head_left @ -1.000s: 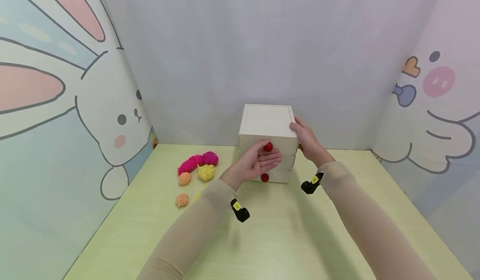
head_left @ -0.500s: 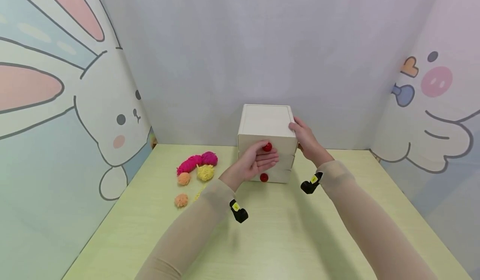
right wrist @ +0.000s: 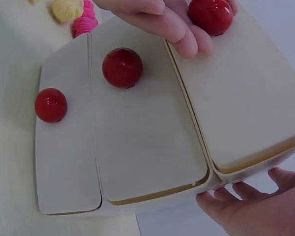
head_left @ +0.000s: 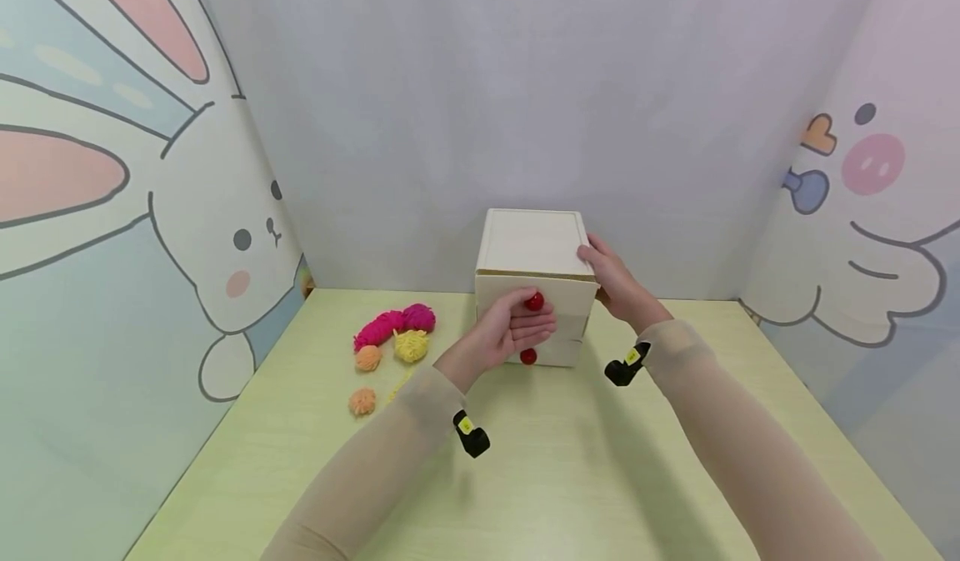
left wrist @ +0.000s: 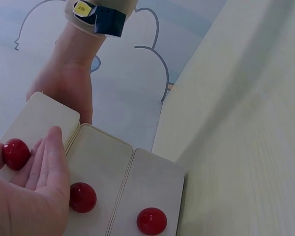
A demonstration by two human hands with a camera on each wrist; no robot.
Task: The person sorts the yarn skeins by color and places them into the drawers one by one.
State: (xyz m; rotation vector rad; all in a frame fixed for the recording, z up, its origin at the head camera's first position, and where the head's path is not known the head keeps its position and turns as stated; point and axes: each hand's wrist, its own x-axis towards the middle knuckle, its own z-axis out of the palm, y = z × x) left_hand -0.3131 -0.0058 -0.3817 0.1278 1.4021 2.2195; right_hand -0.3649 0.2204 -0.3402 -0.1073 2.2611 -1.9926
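Note:
A small white drawer cabinet (head_left: pixel 534 240) with three drawers stands toward the back of the table, a round red knob on each drawer. My left hand (head_left: pixel 504 328) pinches the top knob (head_left: pixel 534 301) between thumb and fingers. The top drawer (head_left: pixel 573 304) is pulled out slightly, with a thin gap under the cabinet's top edge. My right hand (head_left: pixel 621 284) grips the cabinet's right side, thumb over the top edge. In the right wrist view its fingers (right wrist: pixel 226 201) lie along the side wall. The middle knob (left wrist: pixel 83 197) and bottom knob (left wrist: pixel 151 221) are free of both hands.
Left of the cabinet lie a pink yarn bundle (head_left: pixel 380 330), a purple-pink ball (head_left: pixel 419 318), a yellow yarn ball (head_left: pixel 411 346) and two orange ones. Another yellow piece is partly hidden behind my left sleeve (head_left: pixel 375 469). A grey curtain (head_left: pixel 390 127) hangs behind the table.
The top drawer has come out slightly toward me, with my left hand on its knob. My right hand has kept its place on the cabinet's side.

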